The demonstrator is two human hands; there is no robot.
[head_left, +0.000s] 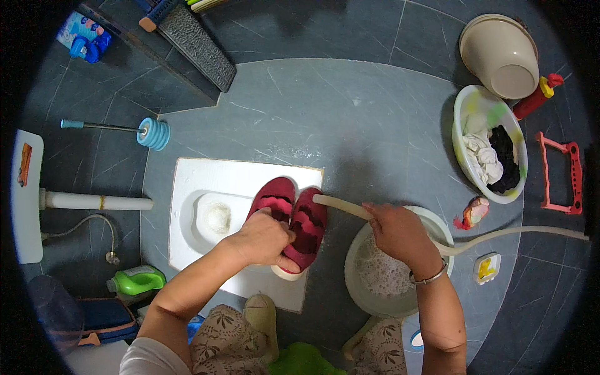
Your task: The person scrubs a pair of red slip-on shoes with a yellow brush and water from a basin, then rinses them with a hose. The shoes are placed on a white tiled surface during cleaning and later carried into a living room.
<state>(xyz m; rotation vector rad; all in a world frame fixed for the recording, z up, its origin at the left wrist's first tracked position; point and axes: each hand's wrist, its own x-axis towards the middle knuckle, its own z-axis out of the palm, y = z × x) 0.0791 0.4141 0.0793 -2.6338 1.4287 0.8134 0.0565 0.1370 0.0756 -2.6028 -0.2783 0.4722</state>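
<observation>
My left hand (261, 239) is closed around a pair of dark red slippers (307, 226), held side by side above the right part of a white squat toilet (187, 167). Their heel ends tilt toward me, and a pale sole edge shows there. A pale, flexible hose (340, 205) is gripped in my right hand (400, 234), its end close to the right slipper. I cannot make out any water leaving it. Under my right hand stands a pale basin (357, 294) with sudsy water in it.
At the right, an oval tub (461, 149) holds white and black cloths, near an upturned beige bucket (494, 47). A soap dish (487, 269) lies on the floor. To the left are a blue plunger (154, 134), a green bottle (139, 280) and a white pipe (94, 201).
</observation>
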